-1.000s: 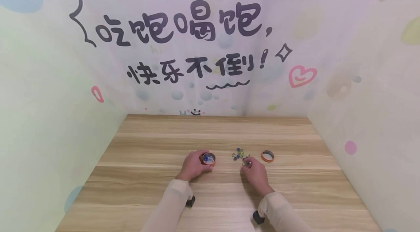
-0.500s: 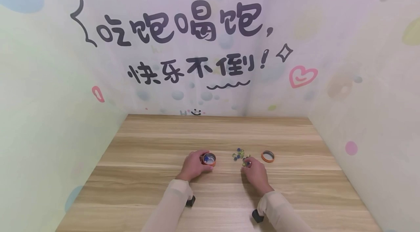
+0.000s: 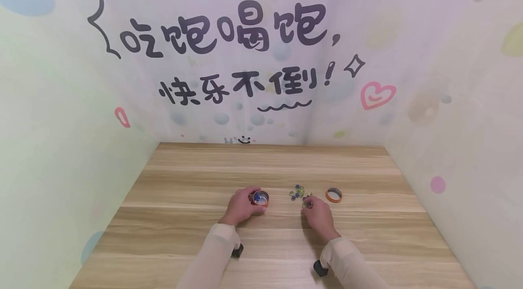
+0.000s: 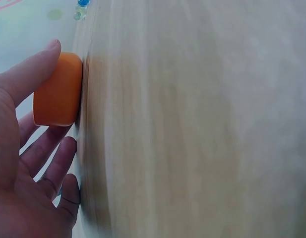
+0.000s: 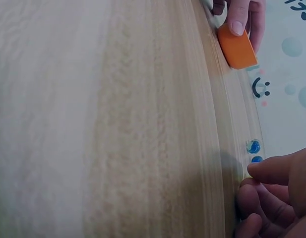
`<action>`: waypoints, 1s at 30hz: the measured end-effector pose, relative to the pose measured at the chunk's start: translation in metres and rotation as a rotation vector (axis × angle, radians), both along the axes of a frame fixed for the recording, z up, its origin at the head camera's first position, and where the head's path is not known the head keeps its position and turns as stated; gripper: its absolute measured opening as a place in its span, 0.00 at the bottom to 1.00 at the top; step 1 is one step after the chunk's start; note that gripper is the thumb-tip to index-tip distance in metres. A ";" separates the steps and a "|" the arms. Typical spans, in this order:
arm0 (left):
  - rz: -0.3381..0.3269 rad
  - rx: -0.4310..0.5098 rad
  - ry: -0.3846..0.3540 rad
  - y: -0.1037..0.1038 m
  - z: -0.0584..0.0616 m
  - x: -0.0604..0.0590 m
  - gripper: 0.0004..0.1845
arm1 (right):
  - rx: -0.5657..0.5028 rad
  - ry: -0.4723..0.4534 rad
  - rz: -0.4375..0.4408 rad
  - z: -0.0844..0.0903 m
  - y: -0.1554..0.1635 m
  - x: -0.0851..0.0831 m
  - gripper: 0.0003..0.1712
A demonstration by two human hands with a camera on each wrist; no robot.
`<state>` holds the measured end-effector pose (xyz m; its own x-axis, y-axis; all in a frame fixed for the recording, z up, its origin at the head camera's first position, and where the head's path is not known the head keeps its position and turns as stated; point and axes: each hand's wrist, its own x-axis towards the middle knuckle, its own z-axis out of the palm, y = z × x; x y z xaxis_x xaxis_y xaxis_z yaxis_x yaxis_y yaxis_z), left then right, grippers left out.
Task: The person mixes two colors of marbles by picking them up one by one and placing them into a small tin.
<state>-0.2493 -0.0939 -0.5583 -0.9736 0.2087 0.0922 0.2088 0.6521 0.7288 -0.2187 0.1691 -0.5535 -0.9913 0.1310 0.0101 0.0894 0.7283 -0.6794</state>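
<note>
A small round orange tin [image 3: 260, 198] with blue beads inside stands on the wooden table [image 3: 269, 166]. My left hand [image 3: 241, 206] grips it, thumb on one side and fingers curled round the other; the left wrist view shows the tin [image 4: 57, 89] between thumb and fingers [image 4: 53, 163]. Right of it lies a loose cluster of small blue and green glass beads [image 3: 297, 191]. My right hand [image 3: 307, 204] has its curled fingertips pinched on a greenish bead at the cluster's near edge. In the right wrist view, two blue beads [image 5: 253, 147] lie just beyond the fingers [image 5: 272, 191].
An orange lid ring [image 3: 333, 195] lies flat on the table to the right of the beads. Printed walls close in the table on the left, back and right. Bare wood stretches behind the objects and toward the near edge.
Hardly anything: the right hand's fingertips have shifted slightly at the near edge of the beads. The left hand and tin have stayed still.
</note>
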 end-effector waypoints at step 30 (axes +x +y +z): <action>-0.003 0.034 -0.017 -0.001 0.001 0.001 0.34 | 0.010 -0.040 -0.009 0.001 -0.001 -0.001 0.11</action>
